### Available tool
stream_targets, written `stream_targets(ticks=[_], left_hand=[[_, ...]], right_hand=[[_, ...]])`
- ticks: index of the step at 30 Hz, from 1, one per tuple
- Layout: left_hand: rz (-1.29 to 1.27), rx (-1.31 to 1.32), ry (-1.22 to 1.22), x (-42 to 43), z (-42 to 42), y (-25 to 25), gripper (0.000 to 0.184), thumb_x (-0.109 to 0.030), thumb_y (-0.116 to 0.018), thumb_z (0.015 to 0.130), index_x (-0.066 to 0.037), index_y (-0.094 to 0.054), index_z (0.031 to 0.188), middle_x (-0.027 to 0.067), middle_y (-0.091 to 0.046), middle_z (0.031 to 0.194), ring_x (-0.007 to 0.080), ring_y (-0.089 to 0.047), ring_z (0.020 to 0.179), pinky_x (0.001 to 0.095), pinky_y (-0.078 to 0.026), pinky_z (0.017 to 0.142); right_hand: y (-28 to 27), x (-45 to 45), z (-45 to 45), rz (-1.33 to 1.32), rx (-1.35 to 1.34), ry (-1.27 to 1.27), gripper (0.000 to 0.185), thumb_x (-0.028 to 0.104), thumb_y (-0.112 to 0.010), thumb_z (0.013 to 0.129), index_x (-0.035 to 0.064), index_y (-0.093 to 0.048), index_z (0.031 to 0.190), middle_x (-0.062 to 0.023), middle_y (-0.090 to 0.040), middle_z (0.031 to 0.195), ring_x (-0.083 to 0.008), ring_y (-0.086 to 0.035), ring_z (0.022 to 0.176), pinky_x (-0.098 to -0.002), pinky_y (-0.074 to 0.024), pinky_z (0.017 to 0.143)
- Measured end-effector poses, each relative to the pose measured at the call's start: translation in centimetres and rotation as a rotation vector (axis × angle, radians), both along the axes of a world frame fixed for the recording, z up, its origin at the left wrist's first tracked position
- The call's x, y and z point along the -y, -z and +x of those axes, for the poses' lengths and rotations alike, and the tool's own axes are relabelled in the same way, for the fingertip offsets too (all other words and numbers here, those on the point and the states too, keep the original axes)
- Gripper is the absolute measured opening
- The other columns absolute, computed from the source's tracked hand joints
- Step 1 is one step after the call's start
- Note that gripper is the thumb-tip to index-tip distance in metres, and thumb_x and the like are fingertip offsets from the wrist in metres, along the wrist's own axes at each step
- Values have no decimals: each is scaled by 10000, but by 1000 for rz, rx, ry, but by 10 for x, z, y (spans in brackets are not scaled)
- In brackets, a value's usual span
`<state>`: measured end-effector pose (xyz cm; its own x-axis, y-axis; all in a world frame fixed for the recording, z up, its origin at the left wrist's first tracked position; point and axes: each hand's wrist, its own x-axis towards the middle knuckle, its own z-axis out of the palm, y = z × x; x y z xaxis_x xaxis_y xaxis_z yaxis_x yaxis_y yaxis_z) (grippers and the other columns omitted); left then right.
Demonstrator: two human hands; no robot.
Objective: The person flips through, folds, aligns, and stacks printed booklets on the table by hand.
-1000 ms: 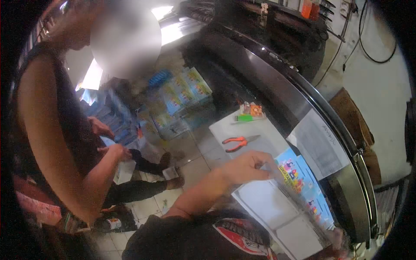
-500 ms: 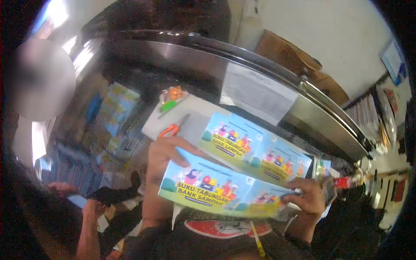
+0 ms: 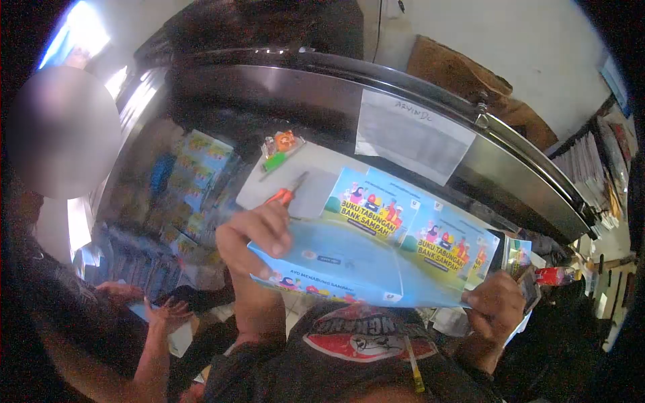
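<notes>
A light-blue printed cover sheet [image 3: 336, 258] is stretched between both hands above the table, bent so its top side and part of its printed front show. My left hand [image 3: 259, 235] pinches its left end, thumb in front. At the other end, my right hand [image 3: 497, 305] grips the right corner. Just behind lie more printed cover sheets [image 3: 373, 201] reading "Buku Tabungan Bank Sampah", overlapping on a pale board [image 3: 259, 185]. Orange-handled scissors or pliers [image 3: 285, 193] rest on the board beyond my left hand.
A green-handled tool [image 3: 274, 161] lies beside an orange packet [image 3: 285, 141] at the board's far corner. Stacked printed sheets [image 3: 201, 161] stand left, near a co-worker's hands [image 3: 168, 312]. A handwritten paper [image 3: 413, 138] hangs on the metal rail. A red-labelled bottle [image 3: 556, 275] is at right.
The held sheet has tilted from facing me to bending away, so its printed front is now mostly turned downward. Both hands still grip its ends. The co-worker's hand has opened.
</notes>
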<state>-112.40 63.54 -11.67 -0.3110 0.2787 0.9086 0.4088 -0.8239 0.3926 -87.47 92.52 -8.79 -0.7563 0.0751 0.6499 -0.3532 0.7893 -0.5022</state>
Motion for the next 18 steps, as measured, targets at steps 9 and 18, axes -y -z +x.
stream_targets(ticks=[9, 18], left_hand=[[16, 96, -80, 3, 16, -13, 247, -169, -763, 742, -145, -596, 563, 19, -681, 808, 216, -614, 740, 377, -390, 686], [36, 90, -289, 1, 25, -15, 267, -247, -792, 741, -175, -535, 735, -62, -631, 726, 157, -592, 657, 342, -393, 667]], right_hand=[[1, 0, -8, -47, -163, -121, 103, 204, -694, 773, 116, -662, 729, -27, -694, 722, -183, -633, 576, -328, -419, 530], [2, -3, -15, -58, -235, -202, 117, 233, -690, 785, 124, -679, 747, -20, -690, 717, -172, -628, 577, -318, -397, 516]])
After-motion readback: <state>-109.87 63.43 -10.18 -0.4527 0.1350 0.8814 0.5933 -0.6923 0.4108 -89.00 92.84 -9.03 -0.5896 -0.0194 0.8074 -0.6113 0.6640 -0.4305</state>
